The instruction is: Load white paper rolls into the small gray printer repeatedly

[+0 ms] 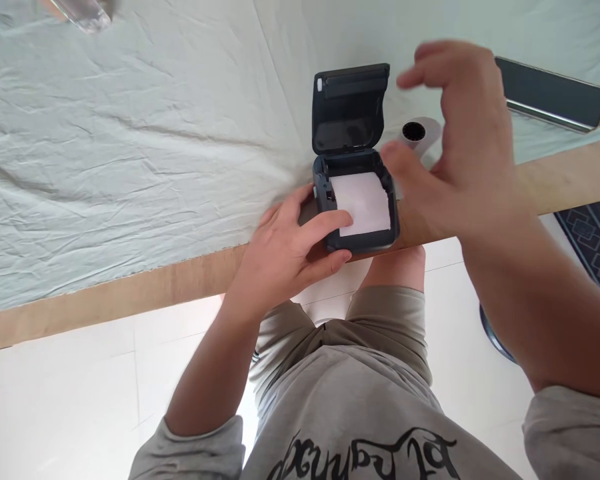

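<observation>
A small dark thermal printer [321, 175] sits near the table's front edge with its lid [349, 110] swung up and back. White paper [365, 200], which looks like a roll, lies inside its compartment. My left hand [290, 247] grips the printer's near left corner, one finger resting on the paper and the thumb at the front side. To the right of the lid, my right hand [473, 127] is raised with nothing in it, thumb and fingers apart and slightly blurred. Partly hidden behind it stands a white paper roll with a dark core [414, 131].
A phone [555, 93] lies at the right on the pale green cloth [180, 133]. A clear plastic item [83, 13] is at the top left. The bare wooden table edge [130, 293] runs along the front, above a tiled floor with a patterned mat [593, 243].
</observation>
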A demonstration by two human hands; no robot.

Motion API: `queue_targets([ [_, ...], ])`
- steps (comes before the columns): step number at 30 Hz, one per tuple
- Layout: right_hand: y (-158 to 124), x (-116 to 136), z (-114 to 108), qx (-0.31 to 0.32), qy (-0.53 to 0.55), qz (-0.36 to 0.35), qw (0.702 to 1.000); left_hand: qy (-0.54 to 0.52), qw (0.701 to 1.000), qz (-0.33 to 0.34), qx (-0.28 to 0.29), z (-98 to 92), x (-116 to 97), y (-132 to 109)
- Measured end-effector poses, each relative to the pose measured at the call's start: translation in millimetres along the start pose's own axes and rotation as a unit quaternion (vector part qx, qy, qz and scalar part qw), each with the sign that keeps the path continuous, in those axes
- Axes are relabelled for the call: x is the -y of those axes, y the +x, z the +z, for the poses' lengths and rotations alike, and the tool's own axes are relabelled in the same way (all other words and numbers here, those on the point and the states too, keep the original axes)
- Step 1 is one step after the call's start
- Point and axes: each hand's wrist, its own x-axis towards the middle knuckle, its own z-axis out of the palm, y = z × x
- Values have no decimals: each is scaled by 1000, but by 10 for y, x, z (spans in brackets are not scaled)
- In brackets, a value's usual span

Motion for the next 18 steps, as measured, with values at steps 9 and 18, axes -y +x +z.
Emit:
queue_targets([
  [9,213,68,73,-22,68,7,997,11,1000,12,2,4,-1,-2],
  [18,-400,303,279,-90,213,187,955,12,999,45,-17,46,65,-15],
])
